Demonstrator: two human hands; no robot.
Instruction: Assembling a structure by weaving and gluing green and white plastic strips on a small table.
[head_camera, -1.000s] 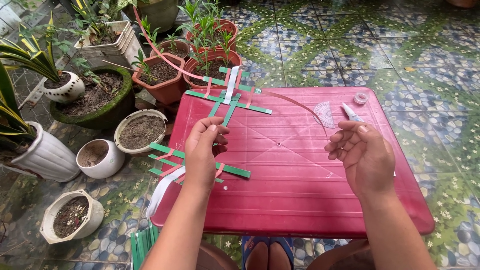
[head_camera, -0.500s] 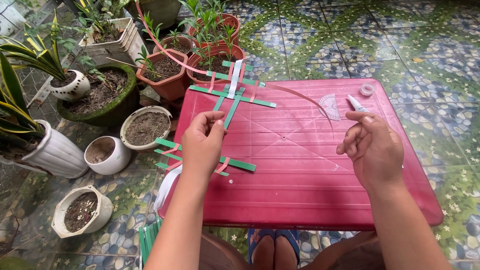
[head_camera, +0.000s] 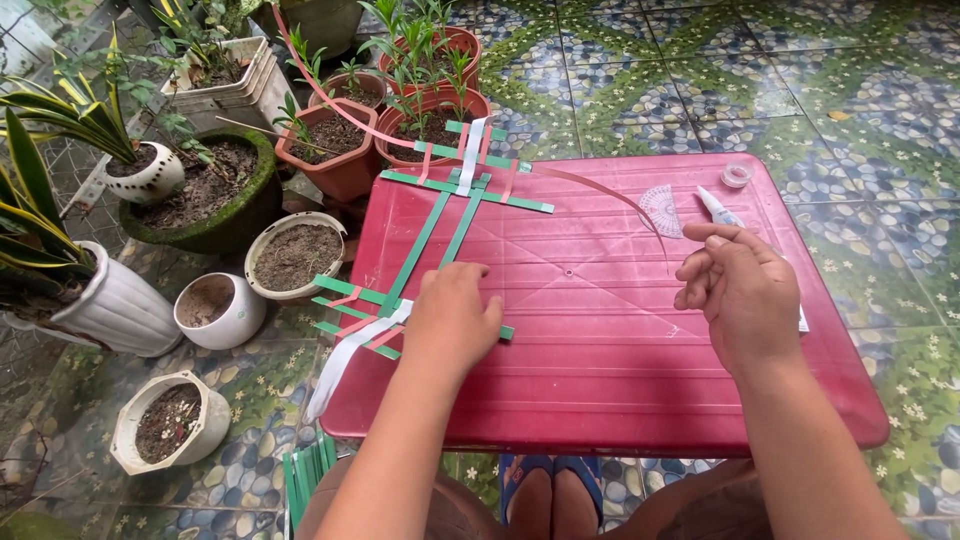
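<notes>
Two hands work over a woven lattice of paper strips (head_camera: 440, 240) lying on the left half of a red plastic table (head_camera: 620, 370). The lattice consists of long green strips crossed by shorter green, pink and white strips, forming one crossing cluster at the far edge of the table and a second cluster at the near left edge, where a white strip (head_camera: 345, 362) hangs over the side. The left hand (head_camera: 452, 318) lies palm down on the near cluster, fingers together and pressed flat on the strips. The right hand (head_camera: 738, 290) hovers above the right half of the table, fingers loosely curled with thumb and forefinger close; whether it pinches anything cannot be told. A long pink strip (head_camera: 330, 95) arcs from the far cluster up over the plants. The table stands on a pebble-patterned tiled floor (head_camera: 850, 90). At the far right of the table lie a small clear protractor (head_camera: 662, 208), a glue tube (head_camera: 718, 206) and a small round cap (head_camera: 737, 174). To the left stand terracotta pots (head_camera: 335, 150) with plants and white pots (head_camera: 215, 310) with soil. A bundle of green strips (head_camera: 308, 470) lies on the floor near the left.
</notes>
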